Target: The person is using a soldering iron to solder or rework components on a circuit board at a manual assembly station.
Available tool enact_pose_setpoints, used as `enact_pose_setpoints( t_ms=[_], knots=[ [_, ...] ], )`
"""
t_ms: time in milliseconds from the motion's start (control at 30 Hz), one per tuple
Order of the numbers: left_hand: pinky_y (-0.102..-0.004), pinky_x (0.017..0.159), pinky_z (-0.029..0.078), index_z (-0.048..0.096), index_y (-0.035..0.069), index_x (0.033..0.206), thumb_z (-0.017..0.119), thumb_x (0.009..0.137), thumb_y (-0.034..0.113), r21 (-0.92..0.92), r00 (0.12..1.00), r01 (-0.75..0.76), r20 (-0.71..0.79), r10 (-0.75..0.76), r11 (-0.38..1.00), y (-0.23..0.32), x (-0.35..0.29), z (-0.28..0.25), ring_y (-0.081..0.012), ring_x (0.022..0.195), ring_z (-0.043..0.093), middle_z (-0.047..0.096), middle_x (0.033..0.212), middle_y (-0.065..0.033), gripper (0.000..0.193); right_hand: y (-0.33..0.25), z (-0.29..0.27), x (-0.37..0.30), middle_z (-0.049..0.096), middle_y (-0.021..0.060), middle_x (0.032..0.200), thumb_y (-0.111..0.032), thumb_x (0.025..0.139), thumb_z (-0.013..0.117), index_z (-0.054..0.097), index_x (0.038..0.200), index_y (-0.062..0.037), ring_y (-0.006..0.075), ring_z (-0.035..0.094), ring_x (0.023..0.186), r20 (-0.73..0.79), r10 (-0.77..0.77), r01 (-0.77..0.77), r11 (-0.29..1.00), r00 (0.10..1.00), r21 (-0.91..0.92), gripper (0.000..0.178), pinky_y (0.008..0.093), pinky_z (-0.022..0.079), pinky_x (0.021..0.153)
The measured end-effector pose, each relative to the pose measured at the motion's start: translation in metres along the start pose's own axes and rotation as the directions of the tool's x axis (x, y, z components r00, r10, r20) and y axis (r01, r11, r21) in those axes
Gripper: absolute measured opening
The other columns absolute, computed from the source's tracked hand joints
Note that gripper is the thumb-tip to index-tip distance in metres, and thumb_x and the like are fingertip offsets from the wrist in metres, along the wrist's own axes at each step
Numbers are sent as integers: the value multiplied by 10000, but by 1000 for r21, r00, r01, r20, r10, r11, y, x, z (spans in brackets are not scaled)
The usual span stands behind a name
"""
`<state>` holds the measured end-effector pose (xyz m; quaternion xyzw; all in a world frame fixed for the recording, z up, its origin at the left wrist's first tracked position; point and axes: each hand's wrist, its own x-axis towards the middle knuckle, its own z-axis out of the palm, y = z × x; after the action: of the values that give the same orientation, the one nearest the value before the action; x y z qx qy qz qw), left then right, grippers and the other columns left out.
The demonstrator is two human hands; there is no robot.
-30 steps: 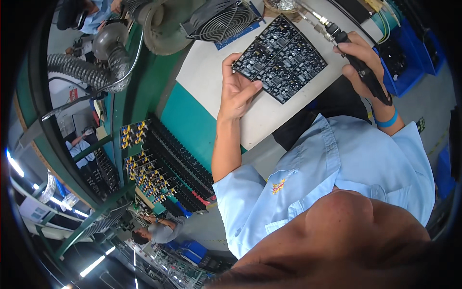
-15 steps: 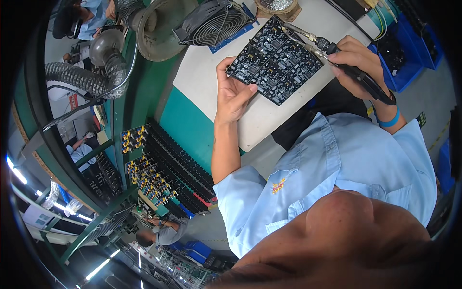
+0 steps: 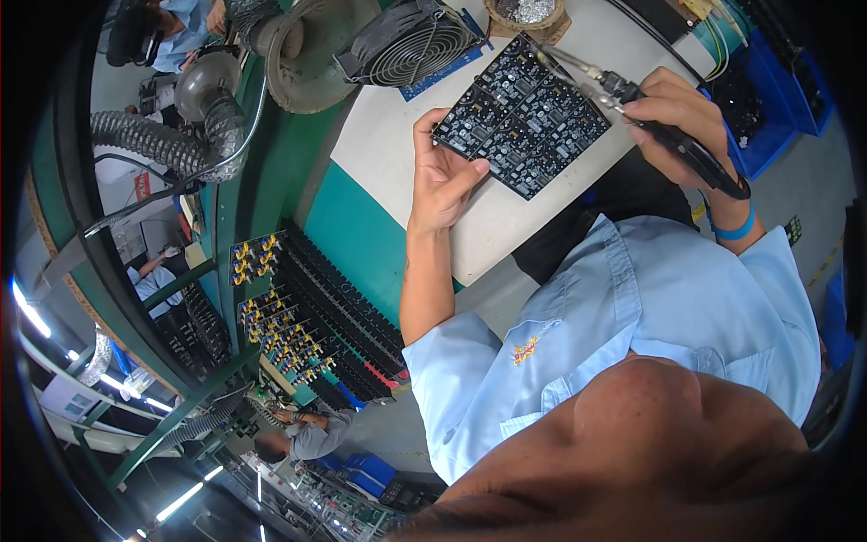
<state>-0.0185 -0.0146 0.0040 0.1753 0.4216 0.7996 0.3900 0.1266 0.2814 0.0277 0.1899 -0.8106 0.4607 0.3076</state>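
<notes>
My left hand [image 3: 442,185] is closed on the near left edge of a black printed circuit board [image 3: 528,117], thumb on top and fingers beneath. The board is a panel of several repeated sections with small parts and pads, held tilted above the pale work surface. In my right hand [image 3: 682,122] is a soldering iron [image 3: 664,135] with a black handle, gripped like a pen. Its metal shaft and a thin tube beside it reach over the board's far right part. The iron's front end is blurred, so I cannot tell whether it touches the board.
Beyond the board stand a black fan [image 3: 420,54] with a wire guard and a round dish [image 3: 528,11] of silvery bits. A fume hood [image 3: 316,63] is at the back left. Blue bins [image 3: 768,149] lie right. Racked black boards [image 3: 325,298] stand left; another person [image 3: 312,438] works beyond.
The whole picture has shifted slightly right. The soldering iron's front end looks more smeared by motion over the board; both hands keep their grips.
</notes>
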Motion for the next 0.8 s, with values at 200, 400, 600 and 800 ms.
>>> enact_pose_setpoints(
  t_ms=[200,400,600,800],
  knots=[
    [-411,975,493,293,167,1410,515,748,-281,1,1000,10,-1,-10,1000,0,1,-2,-289,1156,574,506,1340,-183,830,5,2,8,661,123,943,75,802,655,648,1140,19,224,574,762,-122,80,-82,997,989,-11,343,301,480,727],
    [-392,965,494,295,165,1414,524,749,-276,6,1000,15,-1,-15,1000,2,3,4,-281,1146,576,514,1339,-183,830,29,20,6,692,109,1013,31,841,682,646,1178,-4,186,644,840,-206,259,-254,966,944,48,340,279,512,763],
    [-360,924,504,299,160,1416,576,784,-242,-26,998,1,58,1,1000,0,2,-1,-266,1128,580,527,1316,-202,798,42,25,-12,712,112,1065,-8,877,692,643,1224,-15,179,688,940,-232,326,-323,945,916,53,350,257,536,830],
    [-357,905,522,310,171,1419,604,846,-178,-39,987,62,148,-55,997,4,5,-14,-244,1086,600,573,1248,-177,732,43,32,-8,715,125,1070,3,887,677,636,1237,-14,187,684,956,-193,409,-407,912,892,53,353,275,540,862]
  ],
)
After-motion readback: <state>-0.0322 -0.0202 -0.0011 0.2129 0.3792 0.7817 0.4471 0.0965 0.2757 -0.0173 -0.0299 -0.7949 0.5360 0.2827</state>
